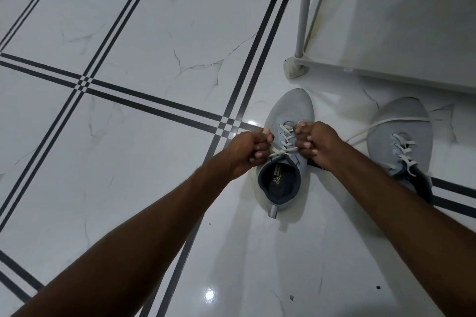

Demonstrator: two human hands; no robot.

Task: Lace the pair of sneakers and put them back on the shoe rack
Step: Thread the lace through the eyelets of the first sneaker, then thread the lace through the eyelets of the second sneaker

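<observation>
A grey sneaker (288, 110) with a dark lining stands on the floor, toe pointing away from me. Its white lace (284, 140) crosses the eyelets. My left hand (247, 152) is closed on the lace at the shoe's left side, and my right hand (319, 143) is closed on the lace at its right side. The second grey sneaker (401, 128) lies to the right, its white lace (381, 122) trailing loose across its toe onto the floor. My right forearm hides its heel.
A white shoe rack (386, 20) with a pale pole (305, 8) and a round foot (292, 68) stands at the upper right, its lowest shelf bare. The floor (128, 33) is glossy white marble tile with black double stripes.
</observation>
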